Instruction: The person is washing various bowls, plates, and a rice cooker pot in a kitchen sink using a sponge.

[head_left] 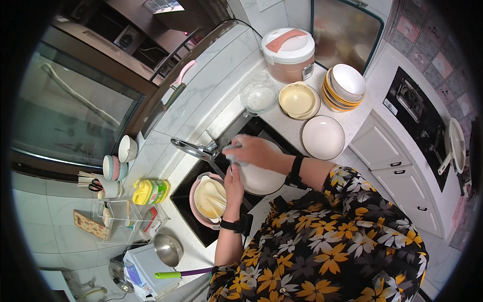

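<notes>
A large white plate (260,177) is held over the black double sink (203,238). My left hand (234,185) grips its edge, with the thumb on the rim. A grey cloth or scrubber (234,153), slightly blurred, is in my right hand (256,151), pressed to the upper part of the plate. The chrome faucet (198,150) stands just beyond my hands. In the sink's left basin a pink basin (193,198) holds a cream bowl (203,188) with white spoons in it.
Right of the sink lie a white plate (323,137), a cream bowl (298,100), a glass bowl (258,94) and stacked bowls (347,81). A rice cooker (288,56) stands behind. At left are a yellow detergent jug (151,191), a wire rack (124,226) and a steel bowl (168,250).
</notes>
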Available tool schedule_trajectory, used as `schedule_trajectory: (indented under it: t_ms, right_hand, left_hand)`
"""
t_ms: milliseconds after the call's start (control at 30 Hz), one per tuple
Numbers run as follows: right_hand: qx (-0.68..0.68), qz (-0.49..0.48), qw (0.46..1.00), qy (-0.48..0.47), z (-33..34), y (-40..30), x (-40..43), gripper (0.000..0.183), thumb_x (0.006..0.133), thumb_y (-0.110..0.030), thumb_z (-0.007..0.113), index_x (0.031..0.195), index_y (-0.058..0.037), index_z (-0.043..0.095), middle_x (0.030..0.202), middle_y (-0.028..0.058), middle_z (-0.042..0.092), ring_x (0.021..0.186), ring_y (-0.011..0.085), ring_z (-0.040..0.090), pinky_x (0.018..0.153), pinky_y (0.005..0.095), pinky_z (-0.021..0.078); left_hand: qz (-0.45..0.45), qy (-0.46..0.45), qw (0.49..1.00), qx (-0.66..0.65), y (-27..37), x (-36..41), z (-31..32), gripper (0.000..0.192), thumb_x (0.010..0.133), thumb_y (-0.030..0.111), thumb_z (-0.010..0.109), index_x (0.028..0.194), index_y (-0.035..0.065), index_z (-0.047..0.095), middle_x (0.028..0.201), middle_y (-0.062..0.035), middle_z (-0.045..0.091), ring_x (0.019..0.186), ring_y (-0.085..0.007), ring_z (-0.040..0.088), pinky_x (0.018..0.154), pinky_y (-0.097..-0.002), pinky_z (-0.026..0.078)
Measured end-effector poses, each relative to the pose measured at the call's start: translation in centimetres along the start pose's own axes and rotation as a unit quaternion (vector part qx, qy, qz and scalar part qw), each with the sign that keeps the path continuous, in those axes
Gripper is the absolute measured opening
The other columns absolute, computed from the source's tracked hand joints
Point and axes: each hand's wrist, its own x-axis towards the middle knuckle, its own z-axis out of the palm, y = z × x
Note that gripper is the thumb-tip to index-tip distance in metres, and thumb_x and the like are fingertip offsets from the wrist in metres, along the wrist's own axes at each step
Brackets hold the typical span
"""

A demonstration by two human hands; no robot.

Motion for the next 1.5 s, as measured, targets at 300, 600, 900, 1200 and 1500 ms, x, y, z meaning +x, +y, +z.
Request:
schedule_trajectory:
  t_ms: [300, 600, 900, 1200, 1500]
  right_hand:
    - [0.072, 0.369, 0.925, 0.056, 4.2, 5.3, -5.3, 0.034, 0.086, -0.022, 0.057, 0.108, 0.0015, 0.044, 0.087, 0.0253, 0.061, 0.081, 0.0408, 0.061, 0.069, 0.0473, 0.0479]
    - [0.232, 0.471, 0.851, 0.03, 4.4, 7.5, -7.4, 0.051, 0.075, -0.018, 0.066, 0.116, 0.0073, 0.05, 0.09, 0.0227, 0.063, 0.08, 0.0311, 0.065, 0.07, 0.0403, 0.0499]
    - [0.314, 0.534, 0.756, -0.211, 0.5, 8.8, -5.6, 0.031, 0.077, -0.012, 0.067, 0.105, 0.0012, 0.061, 0.078, 0.0094, 0.062, 0.062, 0.0195, 0.06, 0.051, 0.0311, 0.0462]
    - [0.169, 0.371, 0.902, 0.146, -0.8, 11.5, -3.7, 0.044, 0.086, -0.016, 0.057, 0.127, -0.0019, 0.048, 0.105, 0.0194, 0.062, 0.096, 0.0284, 0.061, 0.084, 0.0361, 0.0477]
    - [0.275, 0.258, 0.916, 0.138, -0.4, 5.4, -0.4, 0.043, 0.092, -0.019, 0.05, 0.134, -0.0118, 0.044, 0.119, 0.0187, 0.056, 0.095, 0.0257, 0.06, 0.085, 0.0345, 0.0461]
  left_hand:
    - [0.014, 0.146, 0.988, -0.047, -0.2, 0.0, 0.7, 0.046, 0.101, 0.034, 0.037, 0.122, -0.0059, 0.049, 0.108, -0.0136, 0.058, 0.095, -0.0197, 0.052, 0.086, -0.0304, 0.041]
    - [0.064, 0.059, 0.996, -0.011, -2.1, 0.7, 1.6, 0.061, 0.089, 0.023, 0.061, 0.132, -0.0088, 0.031, 0.131, -0.0262, 0.043, 0.121, -0.032, 0.044, 0.101, -0.0356, 0.034]
    - [0.33, -0.105, 0.865, 0.362, 1.6, -0.1, -1.5, 0.041, 0.06, 0.011, 0.079, 0.093, 0.0066, 0.054, 0.093, -0.0121, 0.06, 0.099, -0.033, 0.056, 0.083, -0.0433, 0.045]
    - [0.27, -0.034, 0.905, 0.327, 1.7, 0.0, -1.4, 0.035, 0.065, 0.017, 0.077, 0.085, 0.0041, 0.051, 0.067, -0.0173, 0.059, 0.066, -0.0368, 0.061, 0.057, -0.0431, 0.049]
    - [0.159, 0.076, 0.975, 0.133, 2.2, 1.5, 0.5, 0.035, 0.064, 0.016, 0.079, 0.082, -0.0007, 0.054, 0.076, -0.016, 0.063, 0.07, -0.0248, 0.064, 0.065, -0.0337, 0.05]
